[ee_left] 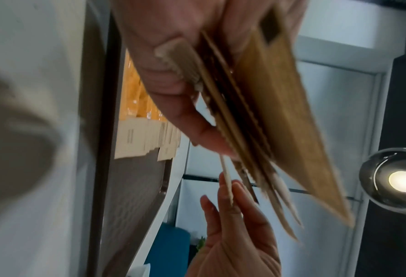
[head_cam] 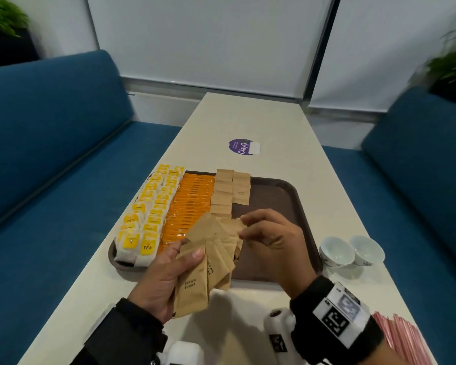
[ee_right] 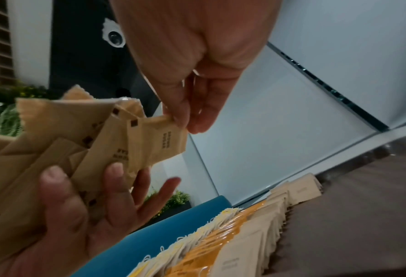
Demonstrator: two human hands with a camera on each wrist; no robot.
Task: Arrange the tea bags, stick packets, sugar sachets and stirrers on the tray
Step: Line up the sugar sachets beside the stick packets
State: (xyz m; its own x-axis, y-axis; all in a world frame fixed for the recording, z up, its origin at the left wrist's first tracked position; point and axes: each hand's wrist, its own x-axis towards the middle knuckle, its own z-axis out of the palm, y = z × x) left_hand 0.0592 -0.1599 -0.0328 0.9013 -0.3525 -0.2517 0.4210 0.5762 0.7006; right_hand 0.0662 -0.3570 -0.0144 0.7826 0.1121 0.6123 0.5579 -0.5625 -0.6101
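My left hand (head_cam: 174,270) grips a fanned bunch of brown sugar sachets (head_cam: 208,259) above the near edge of the brown tray (head_cam: 282,196). My right hand (head_cam: 250,227) pinches the top corner of one sachet (ee_right: 159,142) in that fan. On the tray lie two rows of yellow tea bags (head_cam: 145,214), a row of orange stick packets (head_cam: 190,206) and rows of brown sachets (head_cam: 231,191). In the left wrist view the sachet bunch (ee_left: 268,112) is edge-on under my thumb. Pink stirrers (head_cam: 403,338) lie on the table at the near right.
Two small white cups (head_cam: 350,250) stand right of the tray. A purple round sticker (head_cam: 241,147) lies beyond it on the long white table (head_cam: 274,122). Blue benches (head_cam: 50,143) run along both sides. White devices (head_cam: 277,330) sit at the near edge.
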